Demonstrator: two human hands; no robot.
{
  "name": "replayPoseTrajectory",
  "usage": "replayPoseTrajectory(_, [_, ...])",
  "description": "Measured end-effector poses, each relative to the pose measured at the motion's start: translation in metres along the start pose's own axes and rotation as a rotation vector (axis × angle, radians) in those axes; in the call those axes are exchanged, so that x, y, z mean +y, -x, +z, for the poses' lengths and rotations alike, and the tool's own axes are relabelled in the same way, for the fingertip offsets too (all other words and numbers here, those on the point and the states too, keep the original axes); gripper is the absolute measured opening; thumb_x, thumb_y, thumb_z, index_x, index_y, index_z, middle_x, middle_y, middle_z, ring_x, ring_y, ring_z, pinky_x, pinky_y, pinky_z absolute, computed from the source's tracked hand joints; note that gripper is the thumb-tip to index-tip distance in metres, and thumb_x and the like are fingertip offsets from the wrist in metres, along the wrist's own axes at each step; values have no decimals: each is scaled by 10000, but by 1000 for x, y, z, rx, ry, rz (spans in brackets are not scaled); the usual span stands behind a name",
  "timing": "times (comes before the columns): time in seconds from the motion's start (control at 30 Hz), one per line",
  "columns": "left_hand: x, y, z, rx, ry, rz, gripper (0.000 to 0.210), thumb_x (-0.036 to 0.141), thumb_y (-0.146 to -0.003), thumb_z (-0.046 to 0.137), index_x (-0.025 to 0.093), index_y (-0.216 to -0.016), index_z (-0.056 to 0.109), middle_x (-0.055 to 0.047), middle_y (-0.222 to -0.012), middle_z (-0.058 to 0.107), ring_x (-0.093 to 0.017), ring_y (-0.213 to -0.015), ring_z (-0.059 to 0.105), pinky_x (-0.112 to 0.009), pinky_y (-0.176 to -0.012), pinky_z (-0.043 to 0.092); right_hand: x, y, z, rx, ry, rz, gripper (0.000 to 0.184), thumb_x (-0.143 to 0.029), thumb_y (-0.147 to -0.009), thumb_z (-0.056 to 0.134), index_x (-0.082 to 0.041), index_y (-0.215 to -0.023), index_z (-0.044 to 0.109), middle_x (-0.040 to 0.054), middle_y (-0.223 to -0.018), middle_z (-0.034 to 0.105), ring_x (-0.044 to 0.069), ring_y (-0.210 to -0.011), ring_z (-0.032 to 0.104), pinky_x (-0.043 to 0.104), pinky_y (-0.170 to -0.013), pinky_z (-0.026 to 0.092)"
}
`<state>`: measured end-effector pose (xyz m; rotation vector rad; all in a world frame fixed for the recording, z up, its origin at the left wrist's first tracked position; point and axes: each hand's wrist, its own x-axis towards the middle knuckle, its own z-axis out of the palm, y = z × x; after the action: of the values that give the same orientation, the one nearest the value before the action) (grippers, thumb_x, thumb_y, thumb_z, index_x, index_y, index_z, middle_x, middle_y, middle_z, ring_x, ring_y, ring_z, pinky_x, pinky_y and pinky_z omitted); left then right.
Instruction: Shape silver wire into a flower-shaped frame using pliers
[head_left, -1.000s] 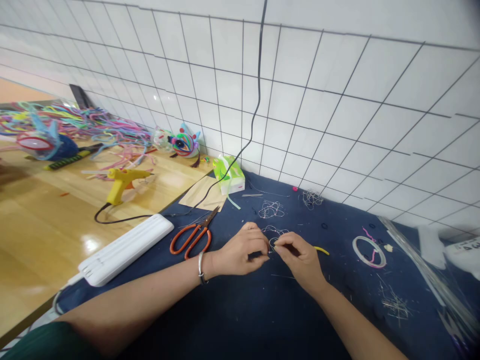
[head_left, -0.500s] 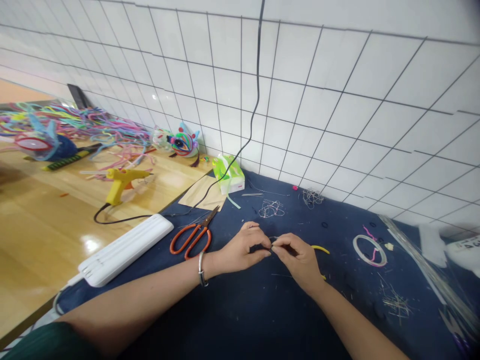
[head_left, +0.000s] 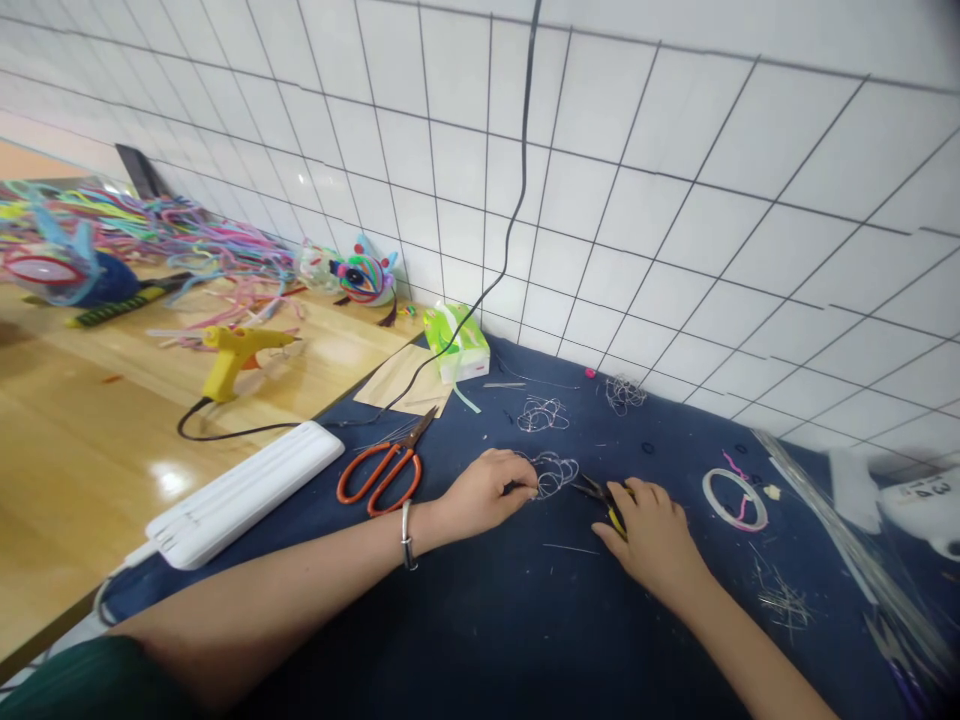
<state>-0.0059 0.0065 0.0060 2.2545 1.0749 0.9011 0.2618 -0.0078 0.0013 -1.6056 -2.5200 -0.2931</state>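
Note:
My left hand (head_left: pixel 484 492) pinches one end of a looped piece of thin silver wire (head_left: pixel 556 474), its fingertips closed on it just above the dark blue cloth. To the right, my right hand (head_left: pixel 654 535) is over a pair of yellow-handled pliers (head_left: pixel 615 515). Its fingers lie across the handles with the thumb on the near side, and most of the handles are hidden under them. The dark jaws point left at the wire. Beyond my left hand lies another bent wire shape (head_left: pixel 543 413).
Orange-handled scissors (head_left: pixel 381 475) and a white power strip (head_left: pixel 247 492) lie left of my hands. Farther left is a yellow glue gun (head_left: pixel 238 358). A tissue pack (head_left: pixel 457 345) stands by the tiled wall. Rightward are a white ring (head_left: pixel 736 500) and wire scraps (head_left: pixel 784 600).
My right hand has left the wire and moved right onto the pliers. My left hand keeps its pinch, and the wire loops now show. The view has shifted slightly.

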Motion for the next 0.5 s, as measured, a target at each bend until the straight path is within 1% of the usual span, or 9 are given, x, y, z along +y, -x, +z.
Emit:
replayPoseTrajectory(0.07, [0, 1, 2, -24, 58, -37, 53, 158, -790, 537, 168, -758, 578, 8, -759, 614, -125, -734, 554, -272, -746, 410, 9, 14, 6, -22, 50, -25, 448, -420, -808, 493, -198, -1197, 494, 157, -1118, 529, 320, -1032, 459, 438, -725, 426])
replayPoseTrajectory(0.13, [0, 1, 3, -56, 124, -78, 64, 166, -797, 525, 162, -762, 579, 9, -758, 606, -112, -710, 553, -242, -699, 421, 13, 22, 9, -22, 82, -58, 420, -381, -830, 469, -200, -1209, 484, 150, -1113, 532, 298, -1016, 468, 420, -745, 418])
replayPoseTrajectory(0.27, [-1, 1, 1, -103, 220, -151, 100, 181, -820, 487, 154, -777, 574, 16, -745, 589, -97, -675, 543, -205, -625, 422, 15, 22, 9, 11, 95, -148, 357, -301, -845, 445, -187, -1177, 512, 136, -991, 560, 252, -895, 505, 380, -729, 409])
replayPoseTrajectory(0.33, [-2, 1, 0, -112, 237, -150, 107, 181, -823, 481, 152, -781, 575, 15, -751, 589, -97, -680, 542, -203, -627, 422, 16, 20, 10, 34, 73, -173, 323, -258, -845, 432, -167, -1136, 539, 126, -914, 562, 233, -837, 512, 360, -708, 410])
replayPoseTrajectory(0.4, [-2, 1, -1, -123, 245, -130, 113, 177, -826, 478, 150, -789, 581, 11, -758, 593, -98, -687, 545, -203, -632, 423, 18, 19, 8, 52, 36, -168, 290, -228, -845, 418, -145, -1082, 562, 119, -867, 558, 221, -803, 511, 355, -708, 413])
replayPoseTrajectory(0.5, [-3, 0, 0, -137, 226, -84, 116, 169, -826, 479, 149, -790, 587, 10, -738, 595, -98, -677, 547, -204, -634, 422, 17, 22, -2, 28, -55, -135, 252, -254, -854, 417, -140, -1020, 568, 117, -879, 553, 218, -812, 506, 355, -728, 423])
